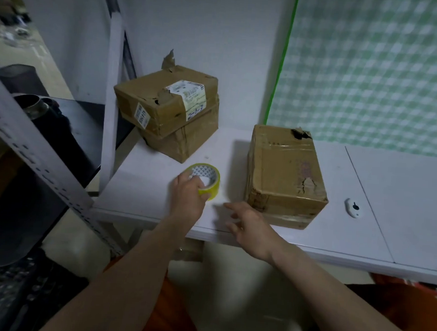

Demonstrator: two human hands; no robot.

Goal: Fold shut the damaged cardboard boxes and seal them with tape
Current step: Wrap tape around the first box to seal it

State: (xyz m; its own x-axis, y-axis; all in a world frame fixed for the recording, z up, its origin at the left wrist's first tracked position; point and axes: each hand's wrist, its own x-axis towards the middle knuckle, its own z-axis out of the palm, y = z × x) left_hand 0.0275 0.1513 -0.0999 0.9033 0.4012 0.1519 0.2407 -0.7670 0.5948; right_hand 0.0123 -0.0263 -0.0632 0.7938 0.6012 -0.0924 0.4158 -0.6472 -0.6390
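A yellow roll of tape [209, 178] lies on the white table [144, 186], and my left hand [189, 193] grips its near side with fingers curled over the rim. My right hand [247, 224] hovers open over the table's front edge, fingers spread, just left of a closed brown cardboard box [284, 174] with a torn top corner and a cracked front edge. Farther back on the left, a torn, labelled box [165, 102] sits stacked askew on another brown box [183, 142].
A small white cutter [353, 207] lies on the table to the right of the near box. A grey metal shelf post [112, 87] and rack stand at the left. A green checked cloth [371, 72] hangs at the back right.
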